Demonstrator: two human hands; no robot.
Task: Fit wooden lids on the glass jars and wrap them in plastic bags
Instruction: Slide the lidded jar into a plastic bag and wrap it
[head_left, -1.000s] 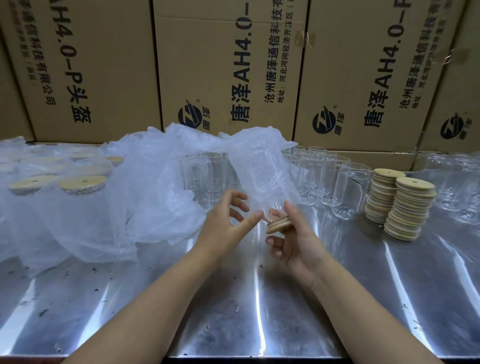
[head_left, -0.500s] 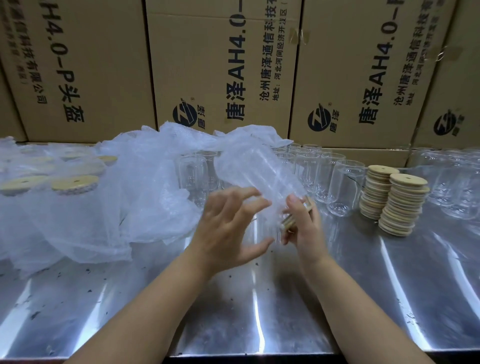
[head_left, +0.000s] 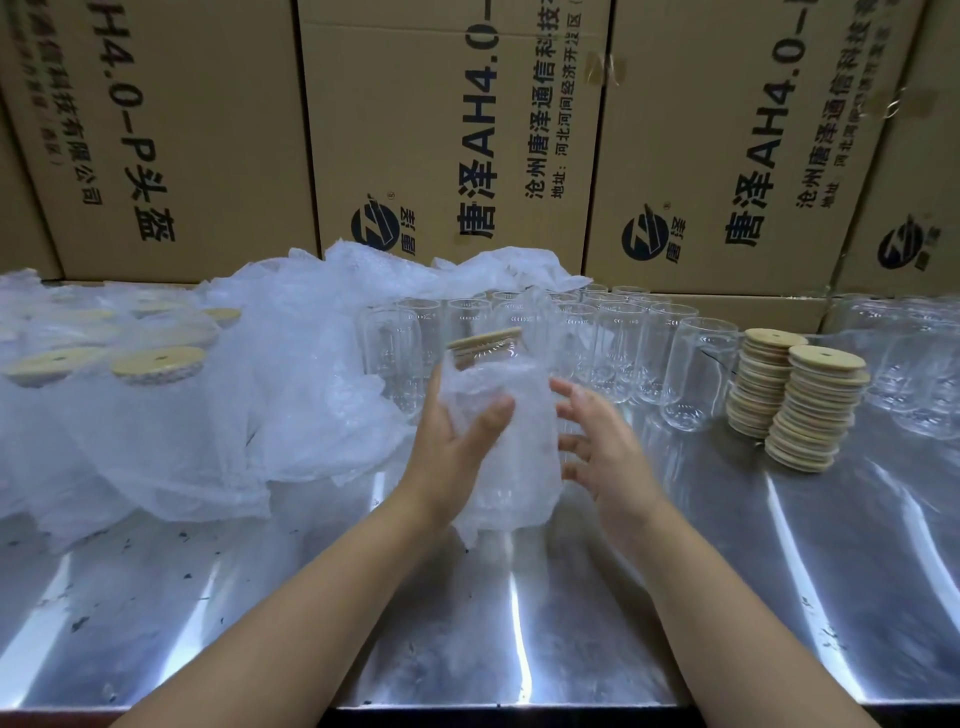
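Centre of the steel table (head_left: 519, 649), the glass jar (head_left: 511, 467) is upright, its clear body clouded by a crinkled plastic bag (head_left: 498, 382) bunched up at the shoulder; the pale wooden lid (head_left: 485, 340) sits on top, slightly tilted, poking out of the bag; left hand (head_left: 457, 452) clamps the wrapped side, thumb across the front; right hand (head_left: 605, 447) is just beside it, fingers spread and loose, gripping nothing; empty jars (head_left: 618, 353) stand just behind.
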